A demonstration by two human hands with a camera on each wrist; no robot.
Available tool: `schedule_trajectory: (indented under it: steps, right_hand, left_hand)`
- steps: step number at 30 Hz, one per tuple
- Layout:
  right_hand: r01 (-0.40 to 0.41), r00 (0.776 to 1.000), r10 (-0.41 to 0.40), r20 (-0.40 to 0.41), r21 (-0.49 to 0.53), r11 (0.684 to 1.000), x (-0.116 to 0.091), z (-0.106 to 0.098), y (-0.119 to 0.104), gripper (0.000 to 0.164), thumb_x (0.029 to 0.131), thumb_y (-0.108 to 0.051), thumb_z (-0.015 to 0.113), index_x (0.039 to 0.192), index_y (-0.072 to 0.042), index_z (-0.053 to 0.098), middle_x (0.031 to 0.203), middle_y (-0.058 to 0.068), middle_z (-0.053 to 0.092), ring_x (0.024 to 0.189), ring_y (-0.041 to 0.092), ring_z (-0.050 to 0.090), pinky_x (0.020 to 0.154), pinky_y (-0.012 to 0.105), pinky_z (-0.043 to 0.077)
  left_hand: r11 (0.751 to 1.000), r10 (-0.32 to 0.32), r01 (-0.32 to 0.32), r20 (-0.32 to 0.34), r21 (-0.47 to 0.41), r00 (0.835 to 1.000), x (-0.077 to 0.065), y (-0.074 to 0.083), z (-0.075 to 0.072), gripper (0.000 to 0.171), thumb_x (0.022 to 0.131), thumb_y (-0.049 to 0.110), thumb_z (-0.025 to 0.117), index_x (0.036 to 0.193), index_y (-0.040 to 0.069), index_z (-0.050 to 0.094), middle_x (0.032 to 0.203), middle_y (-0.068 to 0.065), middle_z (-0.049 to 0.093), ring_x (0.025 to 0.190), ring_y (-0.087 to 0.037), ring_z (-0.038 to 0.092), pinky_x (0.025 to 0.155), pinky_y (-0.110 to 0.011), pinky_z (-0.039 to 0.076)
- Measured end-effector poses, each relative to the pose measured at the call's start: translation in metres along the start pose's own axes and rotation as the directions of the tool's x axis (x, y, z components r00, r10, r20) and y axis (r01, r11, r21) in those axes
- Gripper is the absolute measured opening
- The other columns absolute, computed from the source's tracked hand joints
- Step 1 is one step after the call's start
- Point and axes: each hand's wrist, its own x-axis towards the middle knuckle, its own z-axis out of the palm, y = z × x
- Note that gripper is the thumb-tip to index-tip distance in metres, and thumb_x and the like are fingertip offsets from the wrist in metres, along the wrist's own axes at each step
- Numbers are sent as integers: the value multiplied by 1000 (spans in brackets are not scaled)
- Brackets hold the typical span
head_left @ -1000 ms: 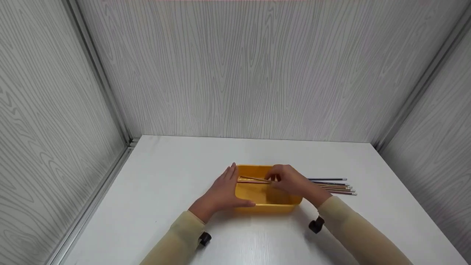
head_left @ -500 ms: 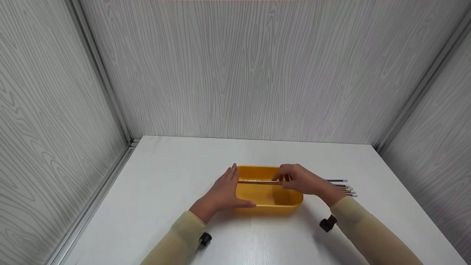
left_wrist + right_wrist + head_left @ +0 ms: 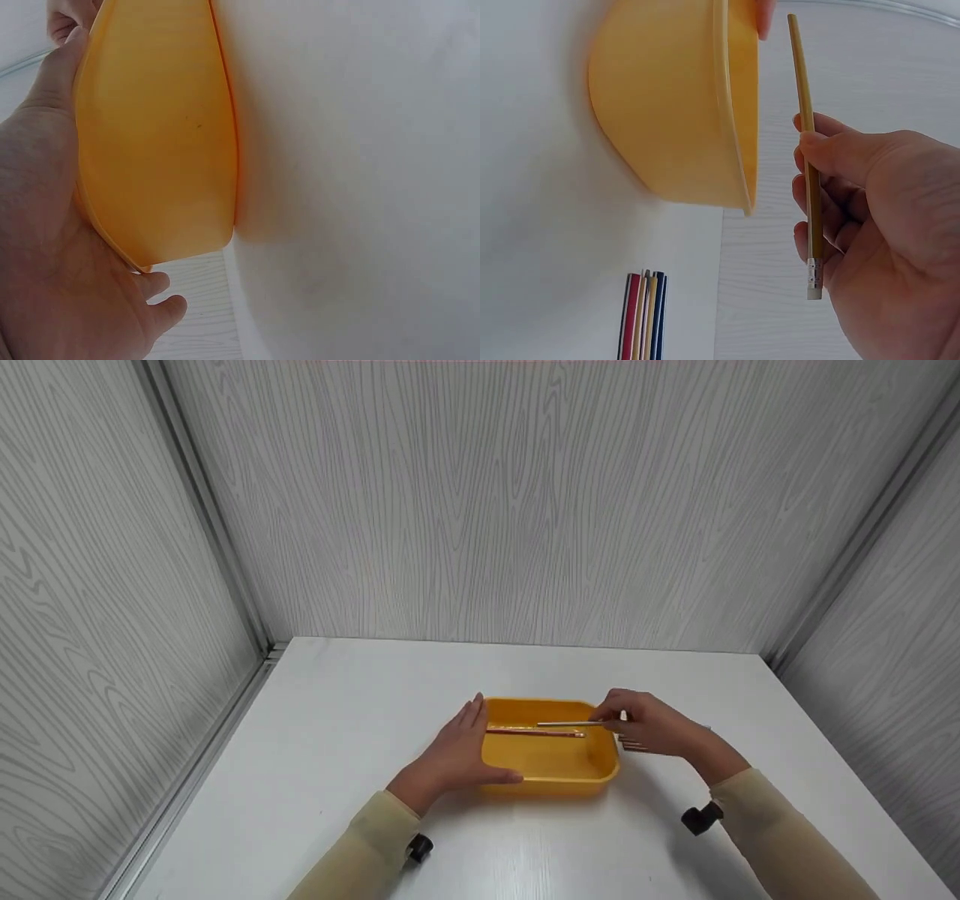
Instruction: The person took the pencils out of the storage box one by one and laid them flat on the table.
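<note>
A yellow plastic tub stands on the white table. My left hand rests against its left end, fingers straight along the far side and thumb on the near rim. Over the tub's right end, my right hand pinches a gold pencil between thumb and fingers. In the right wrist view its white eraser end points down, clear of the tub. Inside the tub lies a reddish pencil; other pencils beside it are hard to make out.
Several pencils lie side by side on the table right of the tub, mostly behind my right hand in the head view. Grey wood-patterned panels wall the table at the back and both sides.
My right hand has moved right, from inside the tub to its right edge, drawing the gold pencil along. The reddish pencil's eraser end now shows. My left hand stays put.
</note>
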Motion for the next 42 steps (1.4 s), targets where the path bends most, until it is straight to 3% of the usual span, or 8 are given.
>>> schedule_trajectory:
  steps: [7,14,21,26,31,42]
  right_hand:
    - [31,997,-32,-69,-24,999,-20,-14,17,22,108,-4,71,123,-15,83,111,6,75,95,17,62,81,28,54]
    - [-1,993,-5,-115,-55,998,-42,-28,29,20,106,-2,73,122,-10,83,111,2,76,98,16,65,83,27,55]
    - [-45,987,26,-161,-113,993,-60,-43,39,23,104,0,75,119,-14,85,107,-8,74,96,13,64,82,24,53]
    - [-53,985,33,-171,-112,992,-70,-47,45,22,103,-3,77,118,-17,86,107,-5,76,96,13,66,83,25,55]
    - [-75,982,61,-177,-77,994,-80,-51,52,19,104,-4,77,118,-13,86,109,2,78,99,15,68,84,24,56]
    - [-68,974,47,-220,-90,994,-97,-54,71,20,100,1,78,115,-11,87,105,0,78,95,13,69,79,25,55]
  left_hand:
    - [1000,-14,14,-4,-4,1000,0,0,1,147,77,83,81,177,2,11,186,-13,4,171,-36,11,136,-53,18]
    - [1000,-10,10,0,-7,1000,1,-2,1,147,78,83,81,177,2,10,186,-13,3,171,-35,10,136,-52,17]
    - [1000,-2,3,7,-9,1000,1,-2,1,146,79,84,80,177,2,9,186,-12,1,171,-34,8,137,-52,16]
    - [1000,6,-6,12,-3,1000,1,-4,2,146,80,84,79,177,2,8,186,-12,0,171,-34,7,137,-52,16]
    - [1000,1,-1,13,-7,1000,2,-4,3,147,79,84,80,177,2,7,186,-12,0,171,-34,7,137,-52,16]
    - [1000,-6,6,13,-15,1000,1,-2,1,146,80,84,80,177,2,7,186,-12,0,171,-34,8,137,-52,16]
